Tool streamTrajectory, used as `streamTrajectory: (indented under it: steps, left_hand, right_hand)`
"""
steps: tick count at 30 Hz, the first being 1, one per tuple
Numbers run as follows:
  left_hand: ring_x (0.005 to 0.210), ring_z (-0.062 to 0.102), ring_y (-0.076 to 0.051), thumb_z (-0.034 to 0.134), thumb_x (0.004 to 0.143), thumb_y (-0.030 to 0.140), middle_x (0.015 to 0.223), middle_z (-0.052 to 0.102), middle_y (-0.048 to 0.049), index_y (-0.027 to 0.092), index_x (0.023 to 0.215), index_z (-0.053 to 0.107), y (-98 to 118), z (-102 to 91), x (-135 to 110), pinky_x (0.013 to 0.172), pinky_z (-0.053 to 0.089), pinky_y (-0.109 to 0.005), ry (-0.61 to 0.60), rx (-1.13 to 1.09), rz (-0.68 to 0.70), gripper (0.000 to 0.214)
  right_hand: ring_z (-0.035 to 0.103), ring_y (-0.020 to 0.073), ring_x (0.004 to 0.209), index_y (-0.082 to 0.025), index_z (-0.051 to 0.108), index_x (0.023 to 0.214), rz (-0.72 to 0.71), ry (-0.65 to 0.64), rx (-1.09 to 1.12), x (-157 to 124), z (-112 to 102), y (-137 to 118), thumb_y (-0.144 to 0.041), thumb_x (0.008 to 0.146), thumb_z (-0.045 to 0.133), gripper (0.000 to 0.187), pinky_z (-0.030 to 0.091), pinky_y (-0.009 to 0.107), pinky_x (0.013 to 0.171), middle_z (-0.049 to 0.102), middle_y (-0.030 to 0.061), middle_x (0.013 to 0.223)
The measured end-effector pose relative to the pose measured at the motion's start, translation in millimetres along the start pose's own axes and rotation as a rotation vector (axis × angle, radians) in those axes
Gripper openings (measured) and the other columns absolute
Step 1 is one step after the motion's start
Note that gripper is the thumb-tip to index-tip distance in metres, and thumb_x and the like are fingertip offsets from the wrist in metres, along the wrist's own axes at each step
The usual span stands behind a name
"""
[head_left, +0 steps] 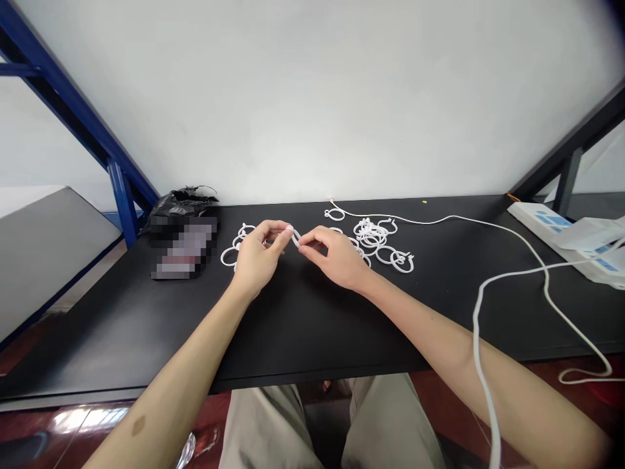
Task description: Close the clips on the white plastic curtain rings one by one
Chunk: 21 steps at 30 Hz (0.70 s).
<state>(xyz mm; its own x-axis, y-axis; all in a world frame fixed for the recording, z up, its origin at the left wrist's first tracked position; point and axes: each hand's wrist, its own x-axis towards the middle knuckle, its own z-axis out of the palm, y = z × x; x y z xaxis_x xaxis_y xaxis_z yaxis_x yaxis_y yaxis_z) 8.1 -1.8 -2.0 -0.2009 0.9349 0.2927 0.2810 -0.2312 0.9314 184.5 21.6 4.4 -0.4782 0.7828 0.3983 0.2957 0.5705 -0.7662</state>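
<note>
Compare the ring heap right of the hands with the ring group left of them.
The ring heap is larger than the ring group, with more rings, tangled and stacked at its centre. The group is sparser and partly hidden behind the left hand, while the heap mostly shows past the right hand. Both are white plastic rings on the black tabletop, separate from the white ring pinched between the hands.

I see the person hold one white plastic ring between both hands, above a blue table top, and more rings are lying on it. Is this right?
Not quite: the table top is black, not blue, as the head view shows. The rest stands: the left hand and right hand hold one white plastic ring between them, and more rings lie on it.
</note>
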Motion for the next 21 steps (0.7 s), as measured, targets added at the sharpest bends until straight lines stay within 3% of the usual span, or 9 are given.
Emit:
streamTrajectory:
  steps: [6, 12, 21]
  left_hand:
    - [0.082, 0.063, -0.017, 0.072, 0.079, 0.046, 0.099, 0.072, -0.0042, 0.021, 0.093, 0.073, 3.7, 0.1, -1.4, 0.068, 0.052, -0.027, -0.062, -0.021, 0.004, 0.029]
    - [0.08, 0.064, -0.017, 0.078, 0.073, 0.042, 0.091, 0.073, -0.0041, 0.02, 0.087, 0.074, 2.5, 2.1, -3.9, 0.068, 0.051, -0.028, -0.101, -0.093, -0.025, 0.027]
    - [0.078, 0.064, -0.017, 0.075, 0.076, 0.044, 0.09, 0.074, -0.0048, 0.02, 0.086, 0.076, 5.7, 2.7, -4.9, 0.067, 0.052, -0.028, -0.093, -0.044, -0.026, 0.027]
  right_hand:
    - [0.067, 0.0158, 0.092, -0.021, 0.065, 0.105, 0.032, 0.127, 0.111, 2.1, -2.2, -5.8, -0.031, 0.09, 0.061, 0.019, 0.055, 0.031, 0.082, 0.071, 0.0045, 0.099]
    - [0.066, 0.0123, 0.072, -0.019, 0.068, 0.093, 0.058, 0.08, 0.215, 2.0, -3.2, -6.7, -0.035, 0.088, 0.064, 0.017, 0.055, 0.029, 0.075, 0.071, 0.001, 0.084]
    - [0.062, 0.0123, 0.067, -0.019, 0.067, 0.086, 0.099, 0.084, 0.273, 2.8, -1.2, -5.2, -0.038, 0.087, 0.065, 0.019, 0.051, 0.027, 0.07, 0.068, -0.0003, 0.074]
